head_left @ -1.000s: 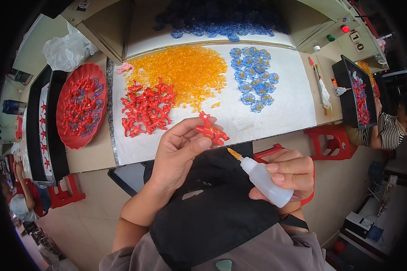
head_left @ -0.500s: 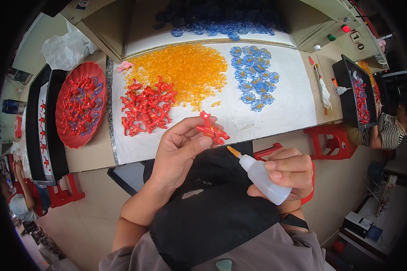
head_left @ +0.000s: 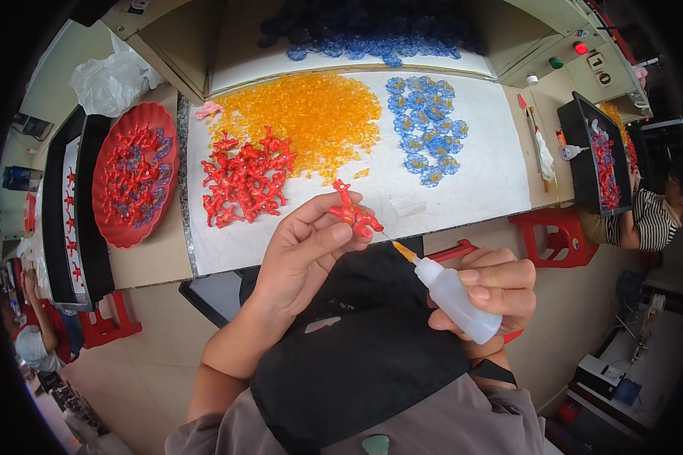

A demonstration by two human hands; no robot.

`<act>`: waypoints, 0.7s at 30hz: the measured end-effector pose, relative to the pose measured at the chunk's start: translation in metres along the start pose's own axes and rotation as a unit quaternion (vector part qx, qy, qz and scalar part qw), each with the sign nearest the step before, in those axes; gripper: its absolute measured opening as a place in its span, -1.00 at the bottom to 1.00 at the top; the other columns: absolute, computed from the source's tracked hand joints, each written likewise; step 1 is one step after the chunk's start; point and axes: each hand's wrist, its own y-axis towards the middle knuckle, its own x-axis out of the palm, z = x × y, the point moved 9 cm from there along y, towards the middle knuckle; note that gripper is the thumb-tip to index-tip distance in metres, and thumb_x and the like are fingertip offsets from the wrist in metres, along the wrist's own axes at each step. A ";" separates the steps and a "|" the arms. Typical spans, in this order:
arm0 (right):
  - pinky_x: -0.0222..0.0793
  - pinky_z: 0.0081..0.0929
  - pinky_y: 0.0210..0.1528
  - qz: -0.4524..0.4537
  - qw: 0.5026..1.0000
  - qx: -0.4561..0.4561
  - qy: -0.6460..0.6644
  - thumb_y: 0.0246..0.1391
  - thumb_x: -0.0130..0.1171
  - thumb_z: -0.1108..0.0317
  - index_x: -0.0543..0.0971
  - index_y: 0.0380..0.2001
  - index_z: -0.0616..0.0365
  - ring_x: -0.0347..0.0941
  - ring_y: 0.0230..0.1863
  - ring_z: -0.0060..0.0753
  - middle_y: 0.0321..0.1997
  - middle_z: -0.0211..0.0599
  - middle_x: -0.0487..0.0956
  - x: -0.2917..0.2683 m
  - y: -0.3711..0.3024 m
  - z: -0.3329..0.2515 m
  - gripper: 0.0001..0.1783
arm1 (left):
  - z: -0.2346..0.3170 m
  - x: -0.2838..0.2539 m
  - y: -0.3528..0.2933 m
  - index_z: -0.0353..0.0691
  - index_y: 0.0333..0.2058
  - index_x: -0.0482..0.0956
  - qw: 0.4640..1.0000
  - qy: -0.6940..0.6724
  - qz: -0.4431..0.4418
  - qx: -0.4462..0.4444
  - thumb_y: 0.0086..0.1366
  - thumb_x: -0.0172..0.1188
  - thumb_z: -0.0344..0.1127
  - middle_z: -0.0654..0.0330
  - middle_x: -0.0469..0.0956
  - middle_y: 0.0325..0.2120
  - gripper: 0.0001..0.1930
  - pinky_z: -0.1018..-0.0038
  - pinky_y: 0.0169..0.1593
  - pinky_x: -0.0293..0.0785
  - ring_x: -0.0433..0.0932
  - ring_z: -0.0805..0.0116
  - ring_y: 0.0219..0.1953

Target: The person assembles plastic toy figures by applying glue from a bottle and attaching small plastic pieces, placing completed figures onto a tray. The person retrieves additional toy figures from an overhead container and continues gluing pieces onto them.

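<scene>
Between the thumb and fingers of my left hand (head_left: 309,250) is a red plastic figure (head_left: 354,214), held up at the table's front edge. My right hand (head_left: 491,292) grips a white squeeze bottle (head_left: 461,303) with an orange nozzle (head_left: 407,252). From the nozzle a thin needle points up and left toward the figure's underside; I cannot tell whether it touches. Beyond my left hand a heap of similar red figures (head_left: 244,182) lies on the white sheet. Behind them spreads a pile of small amber pieces (head_left: 311,114), and to the right lie blue translucent pieces (head_left: 426,125) with amber centres.
A red scalloped tray (head_left: 102,216) of figures and blue pieces stands left, beside a black tray (head_left: 91,227). More blue pieces (head_left: 387,49) fill the recess behind. Brushes (head_left: 540,144) and another black tray (head_left: 622,201) lie right. Red stools (head_left: 558,239) and other people (head_left: 664,220) are nearby.
My right hand has drawn the squeeze bottle slightly right and down, away from the figure. The figure has turned a little in my left hand.
</scene>
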 end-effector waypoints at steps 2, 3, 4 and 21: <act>0.28 -0.64 -0.55 -0.001 1.000 -0.003 -0.001 -0.45 0.39 0.27 0.32 -0.40 0.04 0.27 -0.53 -0.54 -0.40 -0.38 0.32 0.001 0.000 0.000 -0.50 | -0.003 -0.002 -0.001 -0.32 -0.13 0.33 1.000 -0.026 0.008 -0.012 0.09 0.03 -0.48 0.10 0.45 -0.29 -0.68 0.52 -0.17 0.40 0.47 0.40 -0.28; 0.29 -0.62 -0.60 0.000 1.000 -0.012 0.005 -0.52 0.41 0.34 0.35 -0.39 0.05 0.31 -0.56 -0.47 -0.41 -0.36 0.34 0.002 0.001 -0.001 -0.47 | -0.003 -0.002 -0.001 -0.32 -0.13 0.33 1.000 -0.025 0.009 -0.012 0.09 0.03 -0.48 0.10 0.45 -0.29 -0.68 0.52 -0.17 0.40 0.47 0.40 -0.28; 0.29 -0.61 -0.64 0.002 1.000 -0.020 0.011 -0.58 0.44 0.40 0.37 -0.37 0.06 0.36 -0.60 -0.41 -0.41 -0.35 0.37 0.001 0.001 -0.002 -0.43 | -0.003 -0.003 -0.001 -0.32 -0.13 0.33 0.999 -0.028 0.014 -0.012 0.09 0.03 -0.48 0.10 0.46 -0.30 -0.68 0.53 -0.17 0.40 0.48 0.41 -0.30; 0.29 -0.61 -0.66 0.007 0.998 -0.054 -0.011 -0.61 0.44 0.44 0.43 -0.43 0.16 0.35 -0.60 -0.42 -0.42 -0.29 0.40 0.006 0.002 -0.002 -0.49 | -0.008 -0.005 0.001 -0.33 -0.13 0.33 0.998 -0.043 0.025 -0.031 0.11 0.01 -0.48 0.12 0.47 -0.34 -0.69 0.53 -0.18 0.42 0.49 0.41 -0.31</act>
